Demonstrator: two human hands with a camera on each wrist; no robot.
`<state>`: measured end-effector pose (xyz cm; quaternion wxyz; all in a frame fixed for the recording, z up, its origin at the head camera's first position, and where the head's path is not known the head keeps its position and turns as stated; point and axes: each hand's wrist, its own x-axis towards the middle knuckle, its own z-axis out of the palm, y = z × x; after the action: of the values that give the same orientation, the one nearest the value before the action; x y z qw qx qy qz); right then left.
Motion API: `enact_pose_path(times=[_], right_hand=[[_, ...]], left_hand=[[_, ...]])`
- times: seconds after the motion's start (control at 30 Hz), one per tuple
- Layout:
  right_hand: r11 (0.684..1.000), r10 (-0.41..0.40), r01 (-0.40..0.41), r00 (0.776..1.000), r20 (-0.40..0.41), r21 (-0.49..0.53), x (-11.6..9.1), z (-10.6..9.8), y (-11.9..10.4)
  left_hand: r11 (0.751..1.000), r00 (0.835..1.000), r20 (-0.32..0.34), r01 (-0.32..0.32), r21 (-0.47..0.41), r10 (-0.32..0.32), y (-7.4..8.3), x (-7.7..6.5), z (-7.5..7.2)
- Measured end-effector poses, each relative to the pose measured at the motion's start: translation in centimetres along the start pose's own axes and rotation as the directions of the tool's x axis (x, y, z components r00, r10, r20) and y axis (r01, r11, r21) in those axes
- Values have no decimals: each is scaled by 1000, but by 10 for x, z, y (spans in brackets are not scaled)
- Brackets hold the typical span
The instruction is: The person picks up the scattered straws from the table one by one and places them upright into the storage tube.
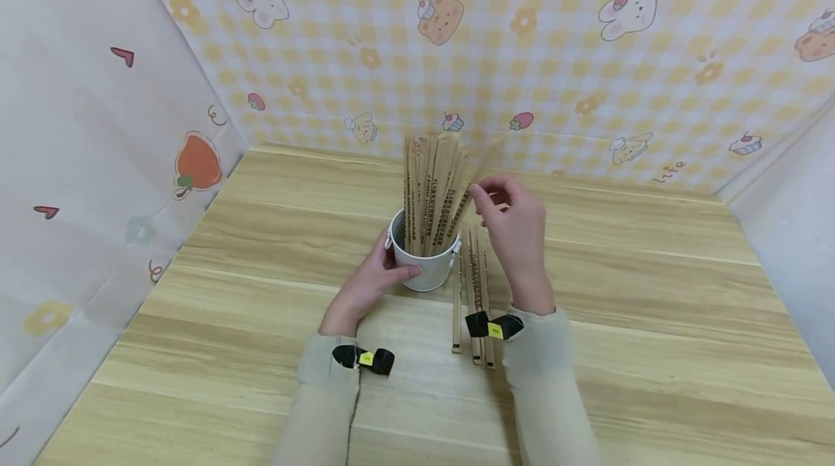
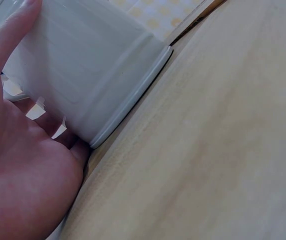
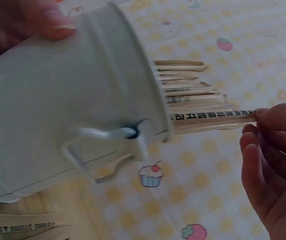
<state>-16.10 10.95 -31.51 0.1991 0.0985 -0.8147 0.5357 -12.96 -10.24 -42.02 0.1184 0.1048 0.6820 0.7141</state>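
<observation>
A small white bucket stands upright on the table, holding a bunch of paper-wrapped straws with dark print. My left hand grips its left side, thumb across the front; in the left wrist view the fingers wrap round behind the bucket. Between thumb and fingertips, my right hand pinches one wrapped straw above the rim. That straw leans to the right, its lower end inside the bucket. Seen from the right wrist, a wire handle hangs on the bucket's side.
Several more wrapped straws lie on the wooden table right of the bucket, partly under my right forearm. A yellow checked backdrop rises behind the table, and a white printed sheet stands at the left.
</observation>
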Motion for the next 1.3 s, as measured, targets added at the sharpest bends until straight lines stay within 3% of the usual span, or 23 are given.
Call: enact_pose_path(times=[0.23, 0.67, 0.97, 1.3], right_hand=[[994, 85, -77, 991, 108, -72, -1, 12, 9], [982, 140, -107, 965, 222, -156, -2, 16, 19], [976, 203, -173, 947, 249, -135, 2, 8, 27], [939, 334, -293, 902, 274, -178, 2, 3, 53]], left_hand=[[1000, 1000, 0, 1, 1, -1, -1, 0, 0], [1000, 1000, 7, -7, 5, 7, 0, 1, 0], [1000, 1000, 9, 0, -28, 0, 22, -6, 5], [999, 1000, 5, -28, -28, 28, -3, 3, -2]])
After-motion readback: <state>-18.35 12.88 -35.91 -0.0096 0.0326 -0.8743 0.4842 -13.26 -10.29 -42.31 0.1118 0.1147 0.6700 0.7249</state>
